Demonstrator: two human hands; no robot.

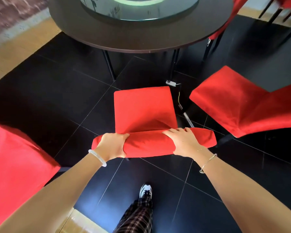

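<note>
Black tile floor [40, 91] underfoot, round dark table [141, 42] ahead. Short of table: red-covered chair [143, 106], seat toward table, backrest top [149, 145] on side away from it, long axis L-R, roughly parallel w/ table's near edge. Left hand [111, 145] wrapped round backrest top, right hand [181, 142] gripping it too, fingers over table side. Both equally near; prob. straight push toward table next.

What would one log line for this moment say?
left hand: grips chair back | right hand: grips chair back | seat: faces table, not under it
</note>
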